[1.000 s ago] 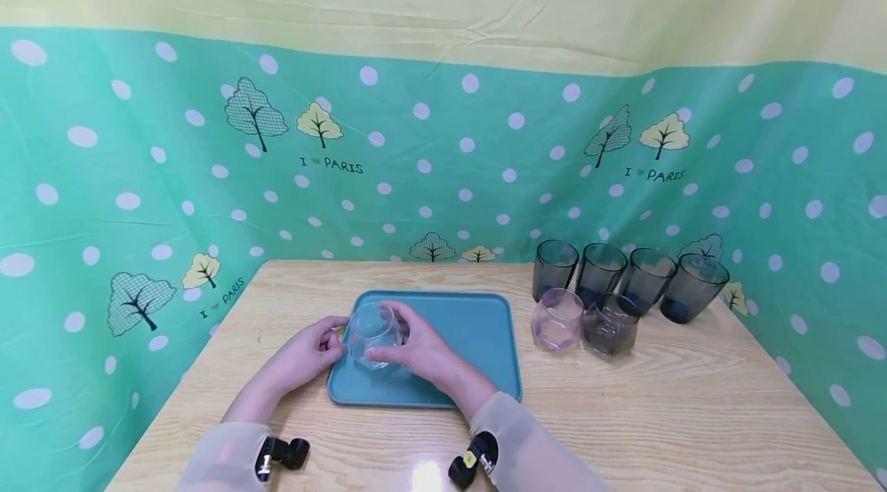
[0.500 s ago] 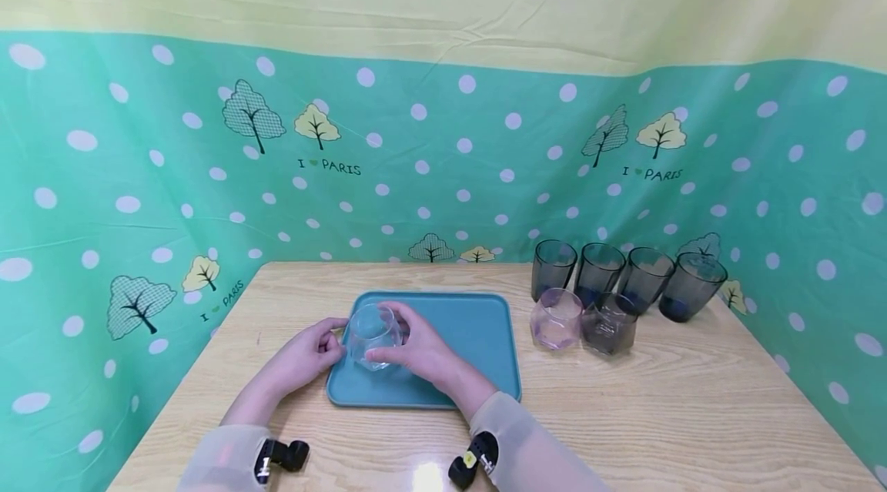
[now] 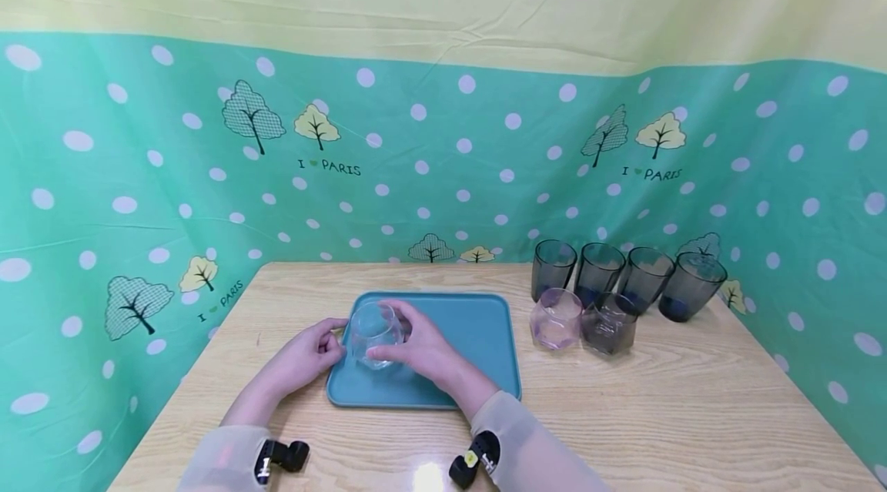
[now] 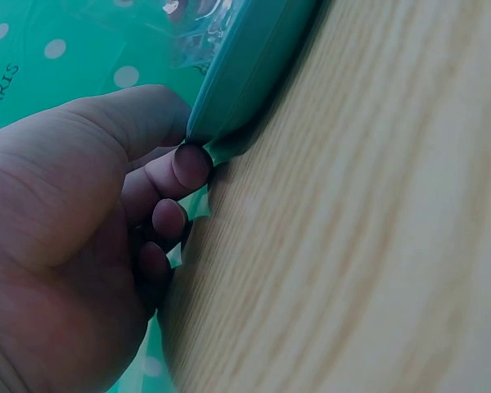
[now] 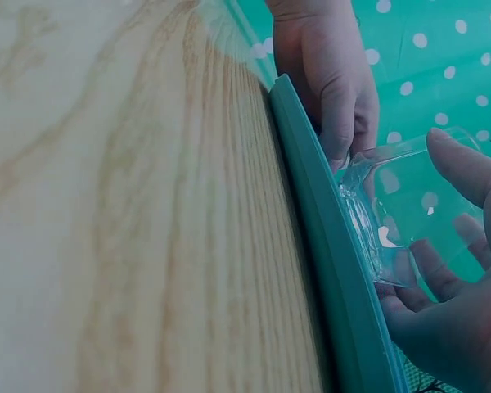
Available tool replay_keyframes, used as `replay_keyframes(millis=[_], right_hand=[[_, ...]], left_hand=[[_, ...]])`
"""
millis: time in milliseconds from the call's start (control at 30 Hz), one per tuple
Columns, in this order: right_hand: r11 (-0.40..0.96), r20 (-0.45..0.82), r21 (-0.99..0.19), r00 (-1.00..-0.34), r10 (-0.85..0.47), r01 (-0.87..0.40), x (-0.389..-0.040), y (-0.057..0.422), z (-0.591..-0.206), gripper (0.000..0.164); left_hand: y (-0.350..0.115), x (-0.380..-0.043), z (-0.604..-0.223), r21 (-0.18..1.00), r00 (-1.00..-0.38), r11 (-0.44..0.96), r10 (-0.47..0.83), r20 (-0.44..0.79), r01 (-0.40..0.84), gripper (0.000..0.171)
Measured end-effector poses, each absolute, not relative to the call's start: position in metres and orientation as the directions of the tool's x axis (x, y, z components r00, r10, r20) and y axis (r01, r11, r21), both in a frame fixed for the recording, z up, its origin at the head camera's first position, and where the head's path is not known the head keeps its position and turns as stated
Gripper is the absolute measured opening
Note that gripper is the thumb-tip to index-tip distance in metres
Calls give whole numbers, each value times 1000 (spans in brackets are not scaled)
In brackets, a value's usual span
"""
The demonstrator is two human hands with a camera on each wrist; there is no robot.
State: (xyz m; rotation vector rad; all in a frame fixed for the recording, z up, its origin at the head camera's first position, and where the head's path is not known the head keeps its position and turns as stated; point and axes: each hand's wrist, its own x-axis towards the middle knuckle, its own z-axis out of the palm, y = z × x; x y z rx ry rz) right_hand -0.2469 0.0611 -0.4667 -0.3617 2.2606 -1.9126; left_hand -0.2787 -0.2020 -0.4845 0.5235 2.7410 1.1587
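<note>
A clear, faceted drinking glass (image 3: 373,332) stands upright at the left end of a teal rectangular tray (image 3: 467,346). My right hand (image 3: 431,355) grips the glass from its right side, thumb at the front and fingers curled behind. In the right wrist view, the base of the glass (image 5: 372,225) is right at the tray's surface, and the fingers show through its wall. My left hand (image 3: 301,357) pinches the tray's left rim; the left wrist view has the thumb (image 4: 159,115) over the edge and the index fingertip beneath, other fingers curled.
Several tall smoky-grey tumblers (image 3: 601,272) line the back right of the wooden table (image 3: 658,415). Before them stand a pinkish faceted glass (image 3: 557,320) and a dark faceted glass (image 3: 610,326). A green and yellow printed cloth (image 3: 443,153) hangs behind and along the sides.
The clear glass and my right hand have shifted a very little to the right. My left hand keeps its place at the tray's rim.
</note>
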Motion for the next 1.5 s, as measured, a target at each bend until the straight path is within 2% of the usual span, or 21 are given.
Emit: replay_keyframes(millis=[933, 1500], right_hand=[[137, 72, -984, -959, -276, -113, -246, 69, -436, 77], [135, 97, -981, -955, -281, -139, -231, 107, -398, 74]], left_hand=[[-202, -279, -486, 729, -929, 630, 370, 21, 267, 55], [-205, -281, -488, 729, -932, 633, 363, 15, 259, 58]])
